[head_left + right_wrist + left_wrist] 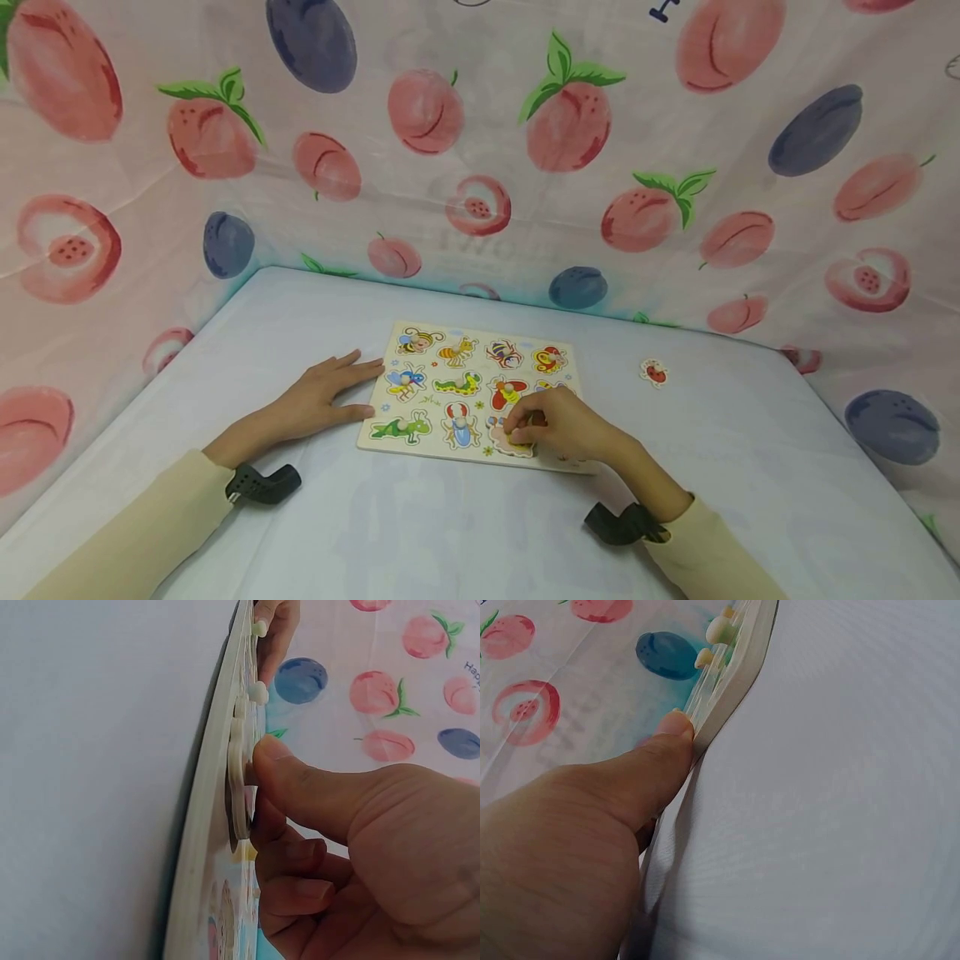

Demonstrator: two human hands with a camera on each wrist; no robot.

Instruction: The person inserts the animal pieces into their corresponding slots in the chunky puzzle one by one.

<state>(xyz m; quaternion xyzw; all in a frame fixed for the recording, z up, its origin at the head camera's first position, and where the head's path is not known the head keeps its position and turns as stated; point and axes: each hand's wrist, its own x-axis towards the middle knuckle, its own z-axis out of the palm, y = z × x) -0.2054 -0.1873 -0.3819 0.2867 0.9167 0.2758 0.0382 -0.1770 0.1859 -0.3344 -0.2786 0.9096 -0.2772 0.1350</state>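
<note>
A wooden knob puzzle board (427,451) with insect pictures lies on the table. Along its left edge rests my left hand (318,397), fingers spread and fairly straight, thumb tip against the board's side in the left wrist view. My right hand (567,425) pinches the knob of a pale pink puzzle piece (238,780) between thumb and forefinger, over the board's lower right part. That piece stands a little proud of the board's face in the right wrist view. Part of its picture and the board's lower right corner are hidden by the hand.
A ladybug puzzle piece (654,373) lies on the white tablecloth (420,533) to the right of the board. Other knobbed pieces, such as the green caterpillar (457,384), sit in the board. A fruit-print curtain (480,125) hangs behind the table.
</note>
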